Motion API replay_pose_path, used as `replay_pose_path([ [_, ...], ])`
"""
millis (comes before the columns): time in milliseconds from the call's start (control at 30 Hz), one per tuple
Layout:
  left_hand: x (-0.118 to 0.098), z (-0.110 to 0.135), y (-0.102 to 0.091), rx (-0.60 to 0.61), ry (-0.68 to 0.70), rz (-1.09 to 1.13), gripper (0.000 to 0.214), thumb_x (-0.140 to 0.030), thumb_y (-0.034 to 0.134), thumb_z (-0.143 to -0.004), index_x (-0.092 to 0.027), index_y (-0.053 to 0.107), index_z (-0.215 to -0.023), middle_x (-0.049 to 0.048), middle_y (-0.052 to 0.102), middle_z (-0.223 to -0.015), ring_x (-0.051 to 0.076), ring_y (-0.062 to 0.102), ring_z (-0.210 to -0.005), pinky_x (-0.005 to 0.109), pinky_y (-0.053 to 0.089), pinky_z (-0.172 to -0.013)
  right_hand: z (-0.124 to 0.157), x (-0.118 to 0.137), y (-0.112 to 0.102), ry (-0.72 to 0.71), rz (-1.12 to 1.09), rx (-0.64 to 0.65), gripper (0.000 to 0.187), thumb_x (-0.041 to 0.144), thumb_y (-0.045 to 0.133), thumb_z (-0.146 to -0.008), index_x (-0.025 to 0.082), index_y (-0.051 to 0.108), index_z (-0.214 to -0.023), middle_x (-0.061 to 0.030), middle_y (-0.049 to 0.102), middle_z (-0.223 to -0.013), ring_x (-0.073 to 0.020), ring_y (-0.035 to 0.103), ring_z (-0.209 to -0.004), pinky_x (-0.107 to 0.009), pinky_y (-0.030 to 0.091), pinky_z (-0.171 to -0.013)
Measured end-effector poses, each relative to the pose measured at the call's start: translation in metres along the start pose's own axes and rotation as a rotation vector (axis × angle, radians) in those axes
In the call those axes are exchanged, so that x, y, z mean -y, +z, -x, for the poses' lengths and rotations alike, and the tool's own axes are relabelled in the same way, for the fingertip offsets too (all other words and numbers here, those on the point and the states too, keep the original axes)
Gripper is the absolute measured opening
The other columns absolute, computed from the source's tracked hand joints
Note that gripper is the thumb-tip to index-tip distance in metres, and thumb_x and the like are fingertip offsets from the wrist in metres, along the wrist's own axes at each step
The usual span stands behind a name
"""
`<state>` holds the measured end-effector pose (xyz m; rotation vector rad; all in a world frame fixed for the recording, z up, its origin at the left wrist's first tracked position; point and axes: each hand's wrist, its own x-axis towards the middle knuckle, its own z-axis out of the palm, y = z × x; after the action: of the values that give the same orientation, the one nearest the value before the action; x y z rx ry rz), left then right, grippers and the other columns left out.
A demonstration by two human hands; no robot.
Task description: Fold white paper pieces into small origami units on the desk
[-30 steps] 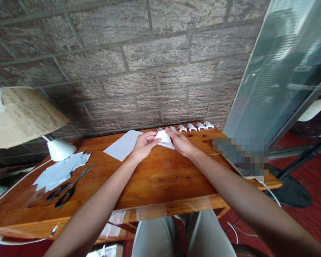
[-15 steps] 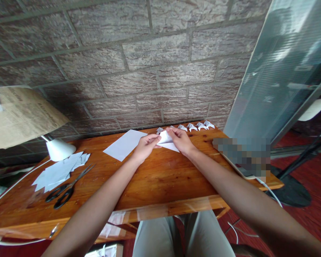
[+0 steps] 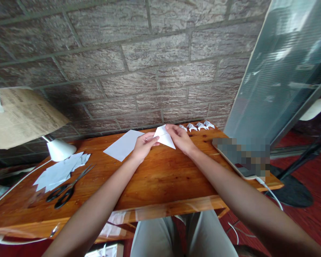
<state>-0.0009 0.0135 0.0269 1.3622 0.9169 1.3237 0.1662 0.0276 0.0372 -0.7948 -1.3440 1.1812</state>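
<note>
A partly folded piece of white paper (image 3: 166,137) is held up between my two hands, just above the wooden table. My left hand (image 3: 144,145) pinches its left edge between thumb and fingers. At the upper right edge, my right hand (image 3: 181,137) has its fingertips closed on the same paper. A crease line crosses the sheet, and one point of it hangs down to the right. Behind my right hand stands a row of small folded paper figures (image 3: 200,126). Left of my left hand lies a flat white sheet (image 3: 123,145).
At the left are black-handled scissors (image 3: 66,192), a pile of white paper scraps (image 3: 57,173) and a lamp (image 3: 60,149) with a newsprint shade. A tablet-like device (image 3: 235,160), partly blurred, lies on the right with a white cable (image 3: 270,191). A brick wall (image 3: 155,85) rises behind the table.
The folded paper has been turned and opened out between my hands, and now shows a larger flat face with a point downward. Both hands stay nearly in place.
</note>
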Motion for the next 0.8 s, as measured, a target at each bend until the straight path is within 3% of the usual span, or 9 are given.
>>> replay_pose_path([
  [100,0.0023,-0.0015,-0.0028,-0.027,-0.008,0.054,0.041,-0.039,0.081,-0.065,-0.016,0.071,-0.098,0.0051,0.073,-0.091,0.017,0.066,-0.082,0.033,0.055,-0.079,0.0008,0.0002,-0.0025,-0.020,0.058,0.041,0.046,0.052,0.073,-0.069,0.018,0.067,-0.098,-0.0031,0.070,-0.079,-0.0160,0.061,-0.071,-0.028,0.047,-0.067],
  [267,0.0032,-0.0020,-0.0028,0.025,-0.050,0.111,0.039,-0.042,0.076,-0.071,-0.017,0.071,-0.100,0.0053,0.073,-0.092,0.019,0.069,-0.084,0.037,0.056,-0.083,-0.0019,-0.0034,-0.0080,-0.130,0.136,-0.088,0.042,0.044,0.072,-0.071,0.021,0.059,-0.103,0.0004,0.069,-0.075,-0.0152,0.060,-0.070,-0.029,0.047,-0.070],
  [467,-0.0024,0.0001,0.0000,0.047,-0.007,0.094,0.045,-0.045,0.076,-0.070,-0.015,0.071,-0.104,0.0074,0.073,-0.098,0.021,0.068,-0.091,0.040,0.054,-0.090,-0.0038,-0.0034,-0.0086,-0.163,0.157,-0.068,0.034,0.048,0.071,-0.071,0.021,0.060,-0.088,-0.0006,0.068,-0.076,-0.0155,0.060,-0.072,-0.029,0.046,-0.072],
  [667,-0.0017,0.0019,0.0023,0.041,-0.018,0.089,0.050,-0.040,0.079,-0.067,-0.017,0.068,-0.110,0.0079,0.071,-0.105,0.020,0.067,-0.091,0.038,0.056,-0.084,-0.0032,-0.0052,-0.0085,-0.134,0.125,-0.056,0.042,0.048,0.073,-0.069,0.021,0.061,-0.098,-0.0019,0.070,-0.080,-0.0160,0.062,-0.072,-0.029,0.048,-0.069],
  [800,0.0012,0.0011,0.0029,-0.022,-0.008,0.052,0.046,-0.042,0.078,-0.068,-0.015,0.070,-0.103,0.0074,0.072,-0.096,0.018,0.066,-0.085,0.035,0.058,-0.078,-0.0020,-0.0059,-0.0082,-0.166,0.163,-0.042,0.038,0.045,0.072,-0.072,0.020,0.064,-0.099,-0.0045,0.072,-0.087,-0.0174,0.064,-0.077,-0.030,0.050,-0.073],
])
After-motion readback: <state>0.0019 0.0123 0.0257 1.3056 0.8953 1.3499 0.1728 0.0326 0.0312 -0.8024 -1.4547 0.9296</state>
